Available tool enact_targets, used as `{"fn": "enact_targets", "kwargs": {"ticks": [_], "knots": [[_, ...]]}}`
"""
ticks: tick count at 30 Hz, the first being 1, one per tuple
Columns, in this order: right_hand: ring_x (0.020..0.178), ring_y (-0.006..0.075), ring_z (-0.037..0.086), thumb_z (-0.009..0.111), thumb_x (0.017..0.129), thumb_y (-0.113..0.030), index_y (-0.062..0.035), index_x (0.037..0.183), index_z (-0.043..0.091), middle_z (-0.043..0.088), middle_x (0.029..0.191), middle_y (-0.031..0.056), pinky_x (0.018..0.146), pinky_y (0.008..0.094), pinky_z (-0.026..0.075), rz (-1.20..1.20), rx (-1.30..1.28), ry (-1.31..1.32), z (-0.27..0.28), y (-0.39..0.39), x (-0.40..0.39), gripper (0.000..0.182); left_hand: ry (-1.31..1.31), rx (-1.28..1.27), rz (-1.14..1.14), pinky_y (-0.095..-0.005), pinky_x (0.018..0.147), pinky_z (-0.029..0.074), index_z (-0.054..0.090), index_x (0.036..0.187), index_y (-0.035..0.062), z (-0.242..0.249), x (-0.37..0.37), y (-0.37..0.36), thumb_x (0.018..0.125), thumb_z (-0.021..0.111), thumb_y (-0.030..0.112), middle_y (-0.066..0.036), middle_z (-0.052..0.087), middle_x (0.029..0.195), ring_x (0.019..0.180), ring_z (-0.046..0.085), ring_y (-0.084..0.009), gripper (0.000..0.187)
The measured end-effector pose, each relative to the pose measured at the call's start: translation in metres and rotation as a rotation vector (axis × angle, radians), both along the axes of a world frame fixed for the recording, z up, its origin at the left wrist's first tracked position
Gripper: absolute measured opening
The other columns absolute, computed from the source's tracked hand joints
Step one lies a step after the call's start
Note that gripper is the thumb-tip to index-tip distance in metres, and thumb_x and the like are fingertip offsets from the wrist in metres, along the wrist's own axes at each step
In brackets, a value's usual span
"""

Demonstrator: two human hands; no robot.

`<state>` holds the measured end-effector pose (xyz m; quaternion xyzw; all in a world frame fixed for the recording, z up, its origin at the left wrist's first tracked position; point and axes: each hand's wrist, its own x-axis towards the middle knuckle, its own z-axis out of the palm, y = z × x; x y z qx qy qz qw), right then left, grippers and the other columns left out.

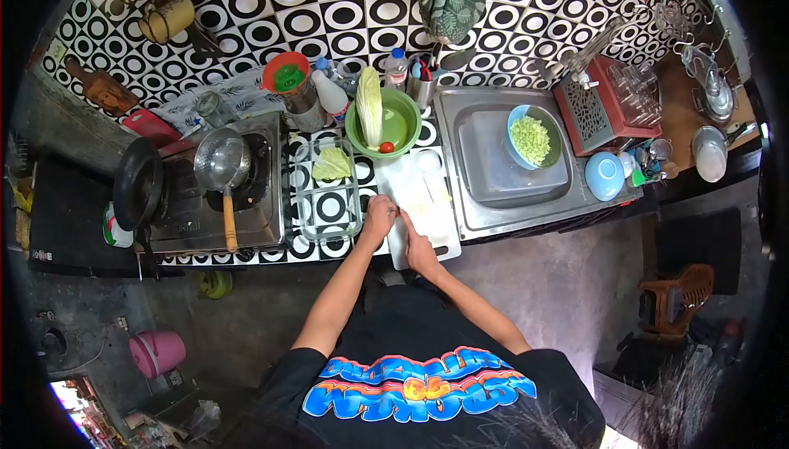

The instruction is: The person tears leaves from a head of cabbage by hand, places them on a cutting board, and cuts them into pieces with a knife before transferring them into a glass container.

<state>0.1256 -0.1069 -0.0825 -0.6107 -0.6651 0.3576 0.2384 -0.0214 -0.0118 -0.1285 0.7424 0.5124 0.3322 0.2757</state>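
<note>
My left hand (380,217) is closed at the left edge of a white cutting board (437,223), fingertips pressed together over something too small to make out. My right hand (422,253) is closed low over the board, its index finger stretched toward the left fingertips. Whatever it grips is mostly hidden beneath it. Pale yellowish scraps (419,209) lie on the board beyond the hands. Behind the board, a green basin (403,120) holds a long head of napa cabbage (370,112) and a red tomato (386,147). Left of my hands, a cabbage leaf (333,164) lies in a clear glass dish (330,227).
Right of the board, a blue bowl (519,149) of chopped pale-green vegetable stands in the steel sink (464,194). A strainer pan (222,159) with a wooden handle rests on the stove (185,215). Bottles (330,97) and a steel utensil holder (422,87) line the wall.
</note>
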Motion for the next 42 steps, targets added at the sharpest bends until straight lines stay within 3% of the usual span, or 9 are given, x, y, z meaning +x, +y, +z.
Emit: {"fn": "enact_targets", "kwargs": {"ticks": [4, 10, 13, 16, 25, 35, 38, 42], "knots": [[0.066, 0.0529, 0.060, 0.044, 0.086, 0.000, -0.0172, 0.158, 0.019, 0.062, 0.072, 0.0340, 0.065, 0.0606, 0.046, 0.003, -0.016, -0.096, -0.003, 0.033, -0.009, 0.077, 0.001, 0.023, -0.001, -0.0443, 0.083, 0.046, 0.065, 0.085, -0.0002, -0.014, -0.002, 0.000, 0.065, 0.072, -0.001, -0.017, 0.061, 0.095, 0.094, 0.055, -0.0391, 0.021], [0.069, 0.0523, 0.061, 0.044, 0.088, -0.001, -0.0248, 0.157, 0.021, 0.063, 0.075, 0.0327, 0.069, 0.0583, 0.048, 0.080, -0.013, -0.152, 0.005, 0.042, 0.002, 0.076, 0.032, 0.011, 0.026, -0.0437, 0.087, 0.047, 0.070, 0.084, 0.0021, -0.011, 0.000, -0.002, 0.068, 0.073, 0.003, -0.016, 0.064, 0.095, 0.097, 0.057, -0.0376, 0.016], [0.074, 0.0526, 0.063, 0.045, 0.090, -0.002, -0.0255, 0.157, 0.020, 0.063, 0.075, 0.0336, 0.072, 0.0599, 0.047, 0.029, 0.008, 0.038, 0.003, 0.041, 0.011, 0.075, 0.037, -0.076, -0.012, -0.0421, 0.091, 0.046, 0.074, 0.086, 0.0056, -0.003, -0.005, -0.001, 0.070, 0.079, 0.010, -0.013, 0.065, 0.096, 0.100, 0.057, -0.0348, 0.017], [0.075, 0.0526, 0.063, 0.046, 0.091, -0.003, -0.0226, 0.157, 0.020, 0.062, 0.075, 0.0338, 0.073, 0.0587, 0.047, 0.024, -0.014, 0.039, 0.008, 0.038, 0.021, 0.074, -0.025, -0.042, -0.032, -0.0417, 0.093, 0.045, 0.074, 0.085, 0.0064, -0.005, -0.008, 0.000, 0.071, 0.082, 0.015, -0.012, 0.066, 0.094, 0.101, 0.057, -0.0333, 0.019], [0.073, 0.0520, 0.062, 0.046, 0.092, -0.004, -0.0179, 0.156, 0.023, 0.062, 0.075, 0.0346, 0.074, 0.0557, 0.048, 0.043, -0.064, 0.060, 0.021, 0.014, 0.013, 0.070, -0.047, -0.052, -0.010, -0.0439, 0.089, 0.045, 0.073, 0.082, 0.0048, -0.002, -0.007, -0.001, 0.069, 0.079, 0.010, -0.014, 0.065, 0.089, 0.096, 0.058, -0.0359, 0.015], [0.065, 0.0537, 0.059, 0.044, 0.089, 0.001, -0.0132, 0.157, 0.016, 0.059, 0.067, 0.0347, 0.068, 0.0595, 0.046, 0.002, -0.037, 0.036, 0.022, -0.003, -0.008, 0.075, -0.017, -0.035, 0.064, -0.0448, 0.086, 0.046, 0.071, 0.072, 0.0034, -0.006, -0.002, 0.000, 0.068, 0.071, 0.000, -0.015, 0.064, 0.081, 0.092, 0.059, -0.0374, 0.005], [0.064, 0.0540, 0.059, 0.044, 0.087, 0.002, -0.0139, 0.158, 0.015, 0.059, 0.066, 0.0347, 0.066, 0.0615, 0.045, -0.010, 0.037, 0.008, -0.002, -0.006, -0.010, 0.078, 0.006, -0.051, 0.041, -0.0475, 0.085, 0.046, 0.069, 0.076, 0.0036, -0.020, -0.005, 0.002, 0.067, 0.073, 0.002, -0.016, 0.066, 0.089, 0.096, 0.058, -0.0384, 0.010], [0.064, 0.0543, 0.058, 0.044, 0.085, 0.003, -0.0145, 0.158, 0.016, 0.059, 0.068, 0.0349, 0.066, 0.0628, 0.044, -0.016, 0.014, -0.035, -0.011, 0.009, -0.021, 0.080, -0.025, 0.002, 0.038, -0.0468, 0.077, 0.045, 0.064, 0.072, 0.0020, -0.020, -0.006, 0.005, 0.067, 0.070, 0.000, -0.017, 0.061, 0.081, 0.087, 0.056, -0.0400, 0.007]]}}
